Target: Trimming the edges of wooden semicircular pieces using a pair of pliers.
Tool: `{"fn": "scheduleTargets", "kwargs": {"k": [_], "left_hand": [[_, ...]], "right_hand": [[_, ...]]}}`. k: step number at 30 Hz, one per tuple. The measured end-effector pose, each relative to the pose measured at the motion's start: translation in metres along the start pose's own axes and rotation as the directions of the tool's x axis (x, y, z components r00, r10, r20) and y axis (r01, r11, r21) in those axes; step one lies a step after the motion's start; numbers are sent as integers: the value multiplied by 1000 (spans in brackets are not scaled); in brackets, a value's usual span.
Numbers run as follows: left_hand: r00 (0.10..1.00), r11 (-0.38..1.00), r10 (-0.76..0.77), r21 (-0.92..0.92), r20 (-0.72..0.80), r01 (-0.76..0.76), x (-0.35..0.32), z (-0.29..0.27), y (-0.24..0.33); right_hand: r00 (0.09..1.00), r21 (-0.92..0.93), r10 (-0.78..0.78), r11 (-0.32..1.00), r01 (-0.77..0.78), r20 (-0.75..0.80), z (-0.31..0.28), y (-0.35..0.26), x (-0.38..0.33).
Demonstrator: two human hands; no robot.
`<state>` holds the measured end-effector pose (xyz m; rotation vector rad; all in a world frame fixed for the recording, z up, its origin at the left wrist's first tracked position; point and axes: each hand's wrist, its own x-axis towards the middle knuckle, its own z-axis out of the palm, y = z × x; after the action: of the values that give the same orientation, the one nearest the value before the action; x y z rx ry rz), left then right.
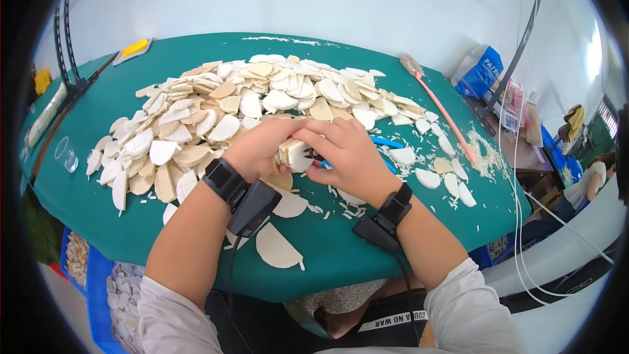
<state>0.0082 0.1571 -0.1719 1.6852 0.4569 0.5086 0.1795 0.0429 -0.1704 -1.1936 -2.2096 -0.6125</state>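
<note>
From where I stand, the left hand (267,145) is wrapped round a small stack (298,156) of half-round pieces, held just above the tabletop (452,262) at the near edge of a broad heap (278,99) of similar ones. The right hand's grip is closed about a blue-handled tool (386,142), its dark nose close against the stack (whether its jaws bite, I can't tell). Held like this, the left hand probably steadies the pieces while the right steers the tool at their edge. The heap sits within easy reach, I suppose for quick picking, and pale slivers (486,159) gather off to the right, beside a pink-handled brush (438,99), perhaps to leave the middle free.

As for containers, a blue crate (98,288) low on the left holds whitish pieces (123,292); farther left, another blue bin (64,246) carries small beige bits (77,259). A clear cup (65,155) stands tilted-looking at the left (the lens bends things), its contents unclear. A blue-and-white bag (483,73) rests at the far right, its inside hidden.
</note>
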Motion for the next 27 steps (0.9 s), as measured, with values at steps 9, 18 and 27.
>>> {"fn": "scheduleTargets", "kwargs": {"k": [9, 18, 27], "left_hand": [[990, 991, -137, 6, 15, 137, -15, 6, 29], [969, 970, -232, -57, 86, 238, -11, 5, 33], [974, 964, -222, -160, -45, 212, -10, -1, 38]], "right_hand": [[999, -18, -20, 1000, 19, -31, -1, 4, -3], [999, 48, -1, 999, 3, -44, 3, 2, -5], [978, 139, 165, 979, -148, -124, 7, -1, -3]]}}
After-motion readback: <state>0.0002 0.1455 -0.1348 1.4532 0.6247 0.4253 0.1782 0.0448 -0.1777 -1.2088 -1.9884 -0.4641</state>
